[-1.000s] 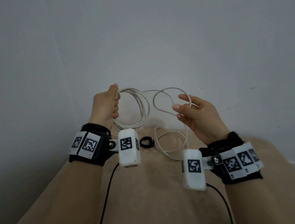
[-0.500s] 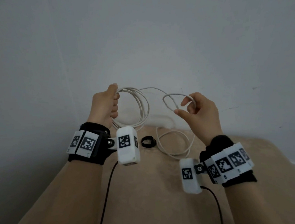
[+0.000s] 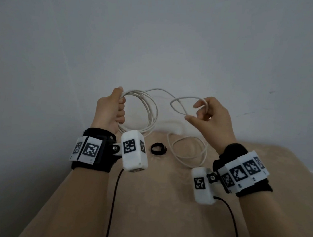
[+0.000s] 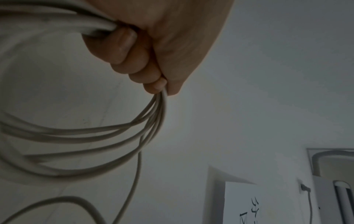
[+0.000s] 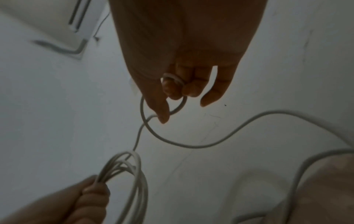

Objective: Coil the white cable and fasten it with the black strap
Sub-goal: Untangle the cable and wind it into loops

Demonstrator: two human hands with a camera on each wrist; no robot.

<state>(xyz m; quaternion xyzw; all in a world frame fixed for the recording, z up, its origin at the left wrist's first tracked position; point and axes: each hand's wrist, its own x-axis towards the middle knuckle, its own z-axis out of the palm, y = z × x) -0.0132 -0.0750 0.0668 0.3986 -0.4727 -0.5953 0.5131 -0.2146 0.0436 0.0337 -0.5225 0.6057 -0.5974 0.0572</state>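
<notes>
My left hand (image 3: 112,110) is a fist round several coiled turns of the white cable (image 3: 150,114), held up in front of the wall; the left wrist view shows the fingers (image 4: 134,60) wrapped round the bundle (image 4: 95,136). My right hand (image 3: 207,115) is raised to the right of it and holds a fresh small loop of the cable (image 3: 179,105) hooked over its curled fingers (image 5: 172,86). Loose cable (image 3: 188,153) trails down onto the tan surface. The black strap (image 3: 158,148), rolled into a ring, lies on that surface between my wrists.
A tan padded surface (image 3: 163,204) stretches from the wall toward me. A plain white wall (image 3: 158,43) stands close behind the hands. A white block (image 3: 172,126) lies at the wall's foot. Black leads (image 3: 113,199) run from the wrist cameras.
My right hand has turned and risen slightly, tightening its loop of cable from a large one into a small one. The left hand and its coil have stayed put.
</notes>
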